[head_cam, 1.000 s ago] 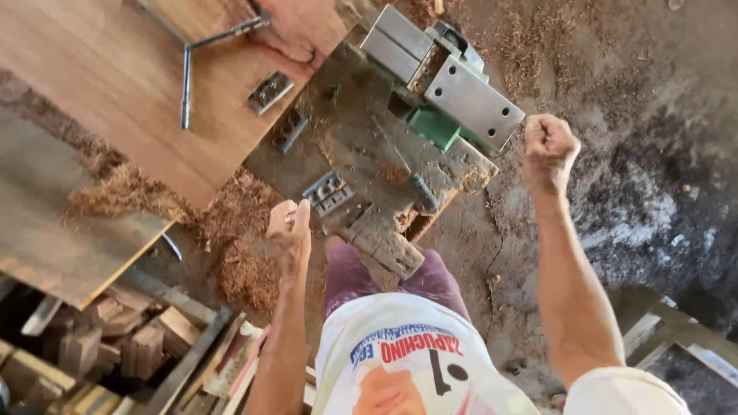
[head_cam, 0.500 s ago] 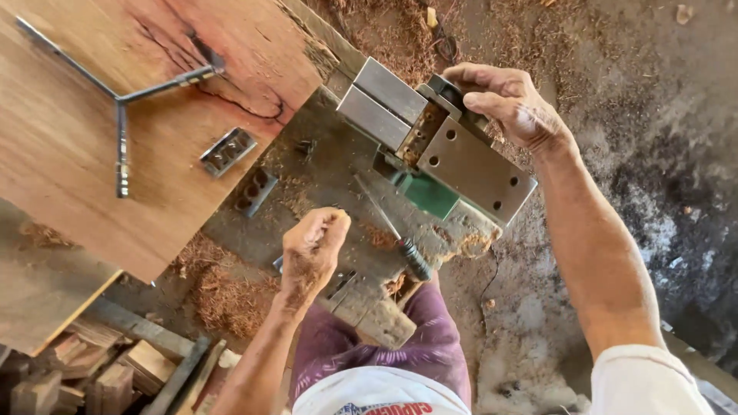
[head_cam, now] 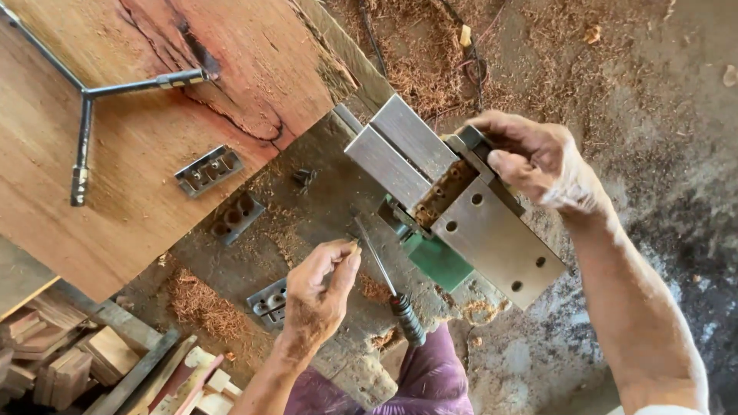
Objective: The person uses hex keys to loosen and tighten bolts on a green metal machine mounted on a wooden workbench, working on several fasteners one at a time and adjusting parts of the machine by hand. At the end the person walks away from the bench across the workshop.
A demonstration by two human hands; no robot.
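Two hands work: right hand (head_cam: 538, 157) curls around the metal planer (head_cam: 453, 200) at two o'clock; left hand (head_cam: 319, 296), fingers pinched nearly closed, touches the screwdriver (head_cam: 388, 288) tip.

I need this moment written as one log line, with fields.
left hand: fingers pinched, beside dark-handled screwdriver | right hand: gripping top end of upturned grey metal electric planer | surface: dusty workbench

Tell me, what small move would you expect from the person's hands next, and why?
Probably the left hand closes on the screwdriver and lifts it. Its fingertips pinch right beside the thin shaft, which lies loose on the dusty bench, while the right hand grips the upturned planer, whose open slot faces up.
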